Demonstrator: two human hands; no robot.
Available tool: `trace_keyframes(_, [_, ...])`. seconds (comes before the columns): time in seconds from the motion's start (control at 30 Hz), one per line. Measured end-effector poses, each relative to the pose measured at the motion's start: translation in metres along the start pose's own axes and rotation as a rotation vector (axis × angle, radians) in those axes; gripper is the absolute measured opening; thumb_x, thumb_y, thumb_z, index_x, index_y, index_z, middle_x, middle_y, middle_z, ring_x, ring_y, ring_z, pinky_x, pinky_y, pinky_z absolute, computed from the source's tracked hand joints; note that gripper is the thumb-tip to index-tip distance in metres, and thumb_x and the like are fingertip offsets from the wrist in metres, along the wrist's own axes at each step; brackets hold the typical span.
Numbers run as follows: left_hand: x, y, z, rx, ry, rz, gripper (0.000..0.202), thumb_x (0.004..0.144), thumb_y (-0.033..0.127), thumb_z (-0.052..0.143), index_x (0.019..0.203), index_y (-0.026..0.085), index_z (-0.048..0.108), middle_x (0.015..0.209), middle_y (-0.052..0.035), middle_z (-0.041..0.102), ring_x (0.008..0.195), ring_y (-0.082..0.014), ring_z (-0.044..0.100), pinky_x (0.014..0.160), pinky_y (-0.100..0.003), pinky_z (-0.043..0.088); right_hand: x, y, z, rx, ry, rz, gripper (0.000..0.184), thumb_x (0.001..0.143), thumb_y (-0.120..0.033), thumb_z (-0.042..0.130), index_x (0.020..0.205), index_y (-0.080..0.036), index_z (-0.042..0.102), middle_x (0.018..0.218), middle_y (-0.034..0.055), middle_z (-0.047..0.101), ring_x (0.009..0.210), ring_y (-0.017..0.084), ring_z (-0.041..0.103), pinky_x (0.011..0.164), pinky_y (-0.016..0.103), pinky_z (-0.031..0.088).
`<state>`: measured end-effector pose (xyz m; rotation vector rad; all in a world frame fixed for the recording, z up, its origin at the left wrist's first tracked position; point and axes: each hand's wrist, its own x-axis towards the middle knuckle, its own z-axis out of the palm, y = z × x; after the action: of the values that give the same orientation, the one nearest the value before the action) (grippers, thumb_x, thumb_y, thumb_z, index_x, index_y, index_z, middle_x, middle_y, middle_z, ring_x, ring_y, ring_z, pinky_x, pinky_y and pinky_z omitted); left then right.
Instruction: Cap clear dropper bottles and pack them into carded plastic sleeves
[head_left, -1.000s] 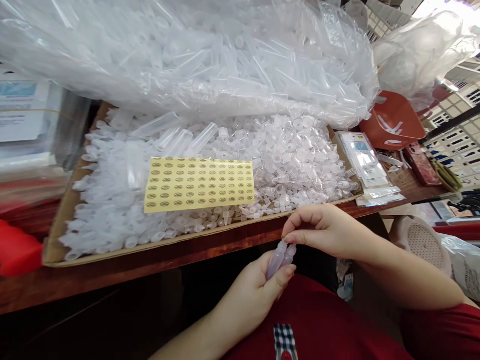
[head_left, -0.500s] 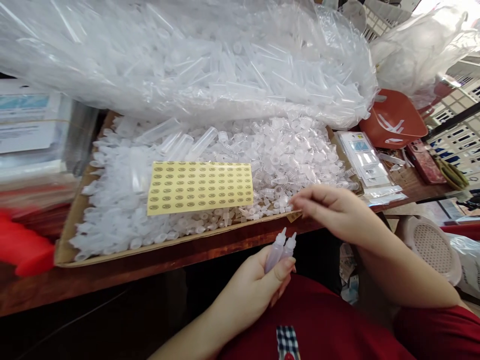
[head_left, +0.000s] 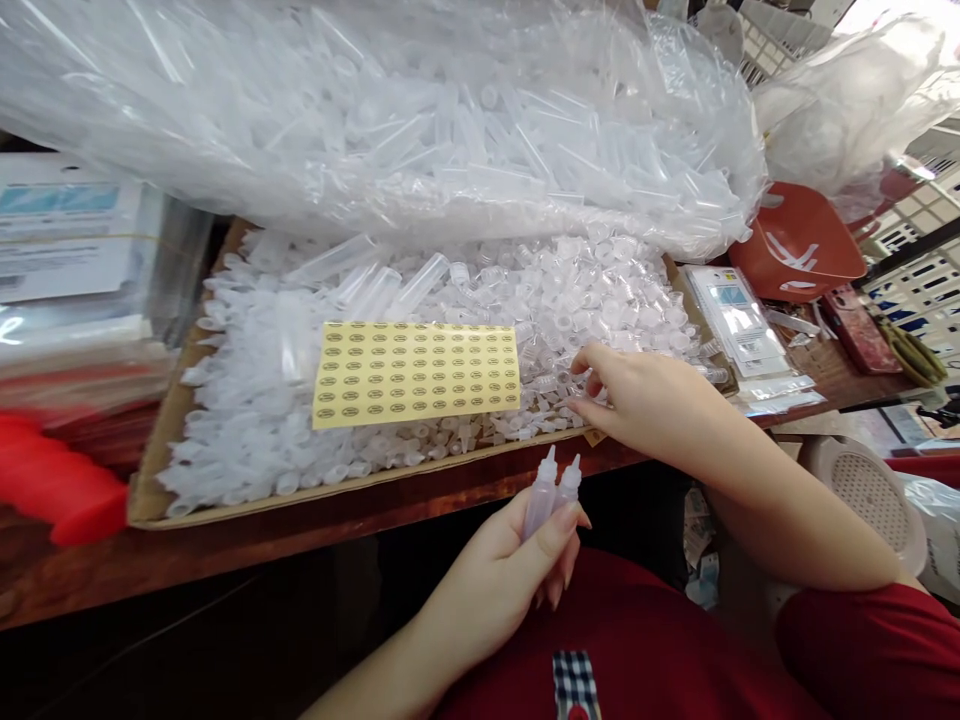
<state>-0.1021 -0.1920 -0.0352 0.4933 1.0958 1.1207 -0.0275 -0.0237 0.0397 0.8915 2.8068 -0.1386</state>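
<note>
Bottles (head_left: 540,506) point nozzle-up, long axes leaning slightly right, bases hidden by gripping left hand (head_left: 517,562); right hand (head_left: 646,400) parted.

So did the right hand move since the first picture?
Yes. Judged against the cardboard tray, the right hand moved forward: from the small bottles before its near edge to over the clear pieces inside.

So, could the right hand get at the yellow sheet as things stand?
Most likely yes: the right hand is just right of the yellow sheet, which lies atop the small plastic pieces, with nothing visible covering or blocking it.
</note>
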Motion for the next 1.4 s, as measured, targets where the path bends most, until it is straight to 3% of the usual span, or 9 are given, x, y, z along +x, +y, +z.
trace_keyframes(0.23, [0.0, 0.002, 0.0, -0.08, -0.01, 0.029, 0.038, 0.084, 0.054, 0.058, 0.088, 0.016, 0.06, 0.057, 0.0058, 0.053, 0.045, -0.0076, 0.046, 0.045, -0.021, 0.033, -0.019, 0.015, 0.002, 0.61, 0.232, -0.149, 0.018, 0.088, -0.028, 0.057, 0.101, -0.017, 0.064, 0.089, 0.0051, 0.068, 0.078, 0.017, 0.064, 0.07, 0.03, 0.05])
trace_keyframes(0.37, [0.0, 0.001, -0.001, -0.08, -0.037, 0.058, 0.035, 0.086, 0.051, 0.058, 0.09, 0.016, 0.061, 0.058, 0.0056, 0.053, 0.047, -0.0076, 0.045, 0.046, -0.021, 0.033, -0.04, 0.013, 0.02, 1.276, 0.06, -0.192, 0.014, 0.087, -0.026, 0.061, 0.098, -0.018, 0.059, 0.081, 0.0012, 0.066, 0.071, 0.011, 0.063, 0.064, 0.022, 0.052])
trace_keyframes(0.57, [0.0, 0.001, 0.0, -0.043, -0.082, 0.071, 0.033, 0.086, 0.049, 0.06, 0.091, 0.016, 0.062, 0.058, 0.0053, 0.054, 0.048, -0.0077, 0.044, 0.049, -0.023, 0.032, -0.053, 0.014, 0.046, 1.552, -0.079, -0.273, 0.018, 0.091, -0.023, 0.059, 0.108, -0.018, 0.06, 0.086, 0.0016, 0.065, 0.075, 0.009, 0.062, 0.07, 0.02, 0.052])
trace_keyframes(0.73, [0.001, 0.006, 0.004, 0.028, -0.093, 0.056, 0.036, 0.083, 0.052, 0.061, 0.083, 0.016, 0.061, 0.057, 0.0048, 0.055, 0.049, -0.0082, 0.042, 0.052, -0.023, 0.033, -0.054, 0.02, 0.045, 1.483, -0.086, -0.345, 0.014, 0.091, -0.025, 0.06, 0.102, -0.016, 0.061, 0.09, 0.0037, 0.065, 0.078, 0.01, 0.063, 0.07, 0.022, 0.051])
trace_keyframes(0.9, [0.001, 0.007, 0.007, 0.048, -0.101, -0.029, 0.04, 0.078, 0.054, 0.065, 0.087, 0.015, 0.061, 0.058, 0.0041, 0.056, 0.047, -0.0085, 0.04, 0.048, -0.023, 0.029, -0.052, 0.023, 0.04, 0.994, 0.099, -0.333, 0.038, 0.085, -0.048, 0.063, 0.069, -0.015, 0.057, 0.064, -0.0014, 0.053, 0.059, 0.009, 0.048, 0.054, 0.021, 0.039])
trace_keyframes(1.0, [0.001, 0.006, 0.007, 0.029, -0.106, -0.027, 0.042, 0.079, 0.054, 0.064, 0.092, 0.014, 0.063, 0.056, 0.0045, 0.055, 0.046, -0.0085, 0.04, 0.048, -0.023, 0.03, -0.052, 0.029, 0.038, 1.06, 0.024, -0.423, 0.053, 0.089, -0.063, 0.046, 0.092, -0.013, 0.063, 0.081, 0.0056, 0.064, 0.071, 0.013, 0.057, 0.062, 0.023, 0.045])
trace_keyframes(1.07, [0.001, 0.006, 0.007, 0.026, -0.119, -0.031, 0.041, 0.079, 0.054, 0.064, 0.091, 0.014, 0.063, 0.055, 0.0044, 0.054, 0.045, -0.0084, 0.039, 0.048, -0.023, 0.029, -0.053, 0.033, 0.037, 1.088, -0.052, -0.506, 0.049, 0.094, -0.055, 0.045, 0.113, -0.011, 0.059, 0.099, 0.0109, 0.067, 0.086, 0.015, 0.063, 0.071, 0.024, 0.049])
trace_keyframes(1.2, [0.002, 0.005, 0.008, 0.048, -0.15, -0.079, 0.038, 0.079, 0.053, 0.065, 0.086, 0.015, 0.062, 0.055, 0.0038, 0.054, 0.046, -0.0082, 0.038, 0.047, -0.023, 0.026, -0.052, 0.037, 0.037, 0.859, 0.027, -0.54, 0.045, 0.098, -0.043, 0.043, 0.073, -0.012, 0.064, 0.066, 0.0038, 0.062, 0.06, 0.01, 0.056, 0.058, 0.02, 0.042])
trace_keyframes(1.4, [0.001, 0.003, 0.007, 0.046, -0.17, -0.086, 0.034, 0.08, 0.051, 0.064, 0.078, 0.017, 0.059, 0.055, 0.0041, 0.052, 0.047, -0.0084, 0.037, 0.048, -0.024, 0.025, -0.051, 0.041, 0.039, 0.838, -0.02, -0.627, 0.039, 0.095, -0.046, 0.048, 0.087, -0.011, 0.064, 0.077, 0.0059, 0.065, 0.068, 0.011, 0.058, 0.061, 0.02, 0.043])
